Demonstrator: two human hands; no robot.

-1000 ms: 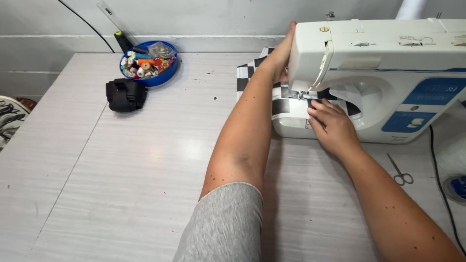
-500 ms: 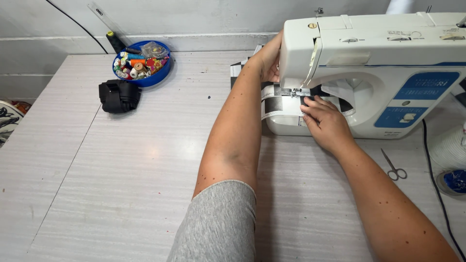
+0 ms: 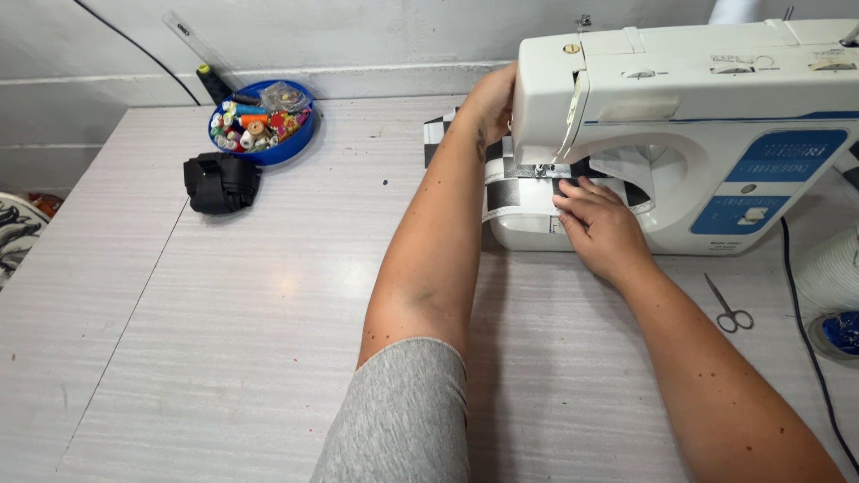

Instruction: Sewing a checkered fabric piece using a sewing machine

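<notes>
Left hand: the left hand (image 3: 490,100), upper middle, reaches behind the white sewing machine (image 3: 689,116); grip hidden, cannot tell.
Right hand: the right hand (image 3: 601,228) lies flat, unclenched, pressing the black-and-white checked fabric (image 3: 504,190) by the needle.
Nearby: steel scissors (image 3: 729,309), lower right.

One camera only, worn on the person's head, looks down and forward over both forearms at the pale table (image 3: 224,295), close enough that the white sewing machine (image 3: 698,116) runs off the right edge
</notes>
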